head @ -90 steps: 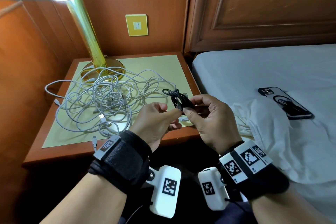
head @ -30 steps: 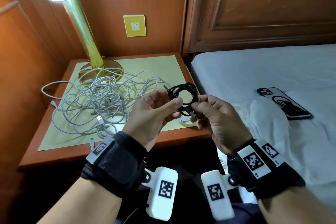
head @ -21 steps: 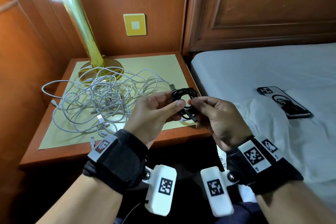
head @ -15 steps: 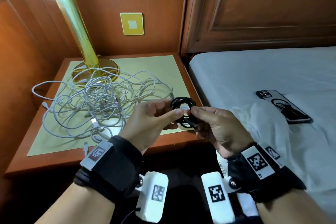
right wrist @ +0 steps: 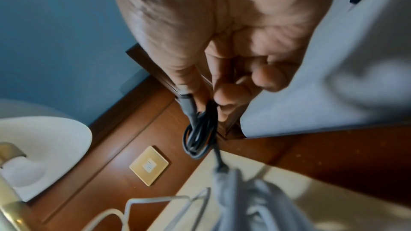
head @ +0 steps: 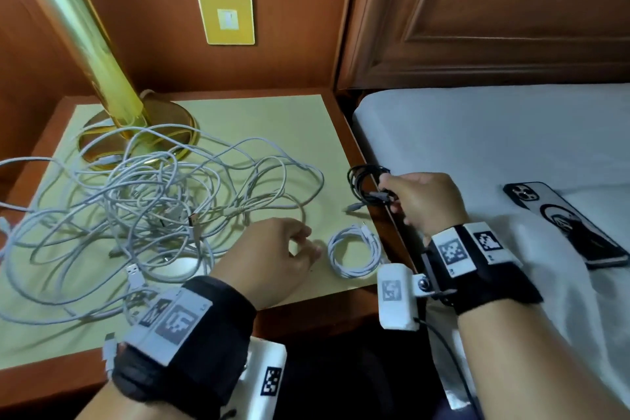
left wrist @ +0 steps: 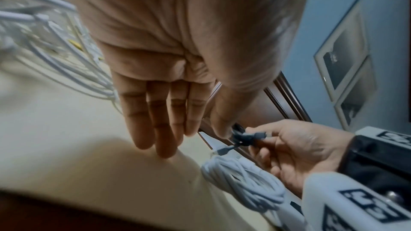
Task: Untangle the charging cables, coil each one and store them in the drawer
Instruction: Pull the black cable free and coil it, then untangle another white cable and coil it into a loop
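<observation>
On the left of the surface [head: 238,112] sprawls the white tangle [head: 143,201]; at its near right lies a finished white coil [head: 354,252]. Our right hand [head: 422,204] pinches the black coil [head: 364,181] above the right edge. Our left hand [head: 272,256] hovers, fingers relaxed, empty. We should keep the black loops pinched together until they reach the drawer.

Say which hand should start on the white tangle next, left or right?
Left. The left hand is open and empty over the nightstand, right beside the tangled white cables. The right hand is busy pinching the coiled black cable at the nightstand's bed-side edge.
</observation>
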{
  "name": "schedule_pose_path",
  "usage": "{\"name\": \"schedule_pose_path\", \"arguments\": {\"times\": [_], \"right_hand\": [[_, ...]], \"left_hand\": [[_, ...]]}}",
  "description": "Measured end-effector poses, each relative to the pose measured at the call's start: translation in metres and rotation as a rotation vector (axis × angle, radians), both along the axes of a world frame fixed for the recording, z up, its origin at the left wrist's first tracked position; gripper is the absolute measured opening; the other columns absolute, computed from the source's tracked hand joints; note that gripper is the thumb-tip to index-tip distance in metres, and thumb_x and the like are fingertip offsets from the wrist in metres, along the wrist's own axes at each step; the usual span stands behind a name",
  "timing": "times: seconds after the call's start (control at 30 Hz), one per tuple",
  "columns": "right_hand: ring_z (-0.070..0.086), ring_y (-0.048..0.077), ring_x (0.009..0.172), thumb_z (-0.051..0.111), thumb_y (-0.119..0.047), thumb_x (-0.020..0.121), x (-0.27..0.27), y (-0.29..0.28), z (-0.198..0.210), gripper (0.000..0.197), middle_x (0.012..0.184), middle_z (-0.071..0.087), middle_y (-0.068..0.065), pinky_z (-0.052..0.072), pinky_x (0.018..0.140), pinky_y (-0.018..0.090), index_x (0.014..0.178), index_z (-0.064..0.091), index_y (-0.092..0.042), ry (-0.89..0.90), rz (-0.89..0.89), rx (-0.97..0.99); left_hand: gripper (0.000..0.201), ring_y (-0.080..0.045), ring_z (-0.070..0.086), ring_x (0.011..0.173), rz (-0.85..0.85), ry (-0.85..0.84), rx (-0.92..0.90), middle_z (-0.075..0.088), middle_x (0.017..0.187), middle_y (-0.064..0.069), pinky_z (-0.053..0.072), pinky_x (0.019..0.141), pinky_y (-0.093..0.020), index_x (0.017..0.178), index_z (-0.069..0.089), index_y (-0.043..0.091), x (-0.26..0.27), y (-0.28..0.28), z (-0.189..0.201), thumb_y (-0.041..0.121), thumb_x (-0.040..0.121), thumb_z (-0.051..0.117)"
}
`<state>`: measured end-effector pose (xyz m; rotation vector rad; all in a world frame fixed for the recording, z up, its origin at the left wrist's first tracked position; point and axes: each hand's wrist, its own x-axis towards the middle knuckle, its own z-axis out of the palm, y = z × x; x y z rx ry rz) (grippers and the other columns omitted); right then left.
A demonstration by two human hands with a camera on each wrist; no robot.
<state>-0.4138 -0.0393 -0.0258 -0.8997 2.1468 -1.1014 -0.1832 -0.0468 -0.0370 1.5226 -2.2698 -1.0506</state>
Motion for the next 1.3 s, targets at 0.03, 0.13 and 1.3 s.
{"name": "schedule_pose_path", "arguments": {"times": [0.03, 0.13, 1.3], "right_hand": [[0.064, 0.016, 0.060, 0.074, -0.032, 0.085, 0.001, -0.005, -0.002, 0.021, 0.064, 0.071, 0.005, 0.051, 0.059, 0.029, 0.074, 0.076, -0.015, -0.027, 0.011, 0.045], [0.057, 0.011, 0.045, 0.076, -0.026, 0.084, 0.001, -0.018, -0.007, 0.018, 0.058, 0.066, 0.004, 0.044, 0.046, 0.023, 0.075, 0.072, -0.011, -0.103, 0.012, 0.128], [0.066, 0.021, 0.074, 0.064, -0.043, 0.091, 0.049, 0.036, 0.031, 0.029, 0.066, 0.058, -0.005, 0.048, 0.068, 0.031, 0.082, 0.064, -0.016, 0.265, 0.375, 0.063]], "left_hand": [[0.036, -0.003, 0.061, 0.091, -0.015, 0.001, 0.009, 0.067, 0.108, 0.018, 0.044, 0.076, -0.017, 0.123, 0.066, 0.028, 0.000, -0.003, -0.001, 0.047, 0.093, 0.062], [0.031, 0.002, 0.059, 0.082, -0.111, -0.045, 0.034, 0.065, 0.098, 0.020, 0.042, 0.065, -0.011, 0.118, 0.066, 0.033, -0.004, -0.006, -0.001, 0.049, 0.092, 0.063], [0.038, -0.001, 0.059, 0.087, -0.078, -0.141, -0.063, 0.062, 0.104, 0.018, 0.048, 0.076, -0.021, 0.125, 0.061, 0.030, 0.040, 0.014, 0.008, 0.051, 0.094, 0.059]]}}
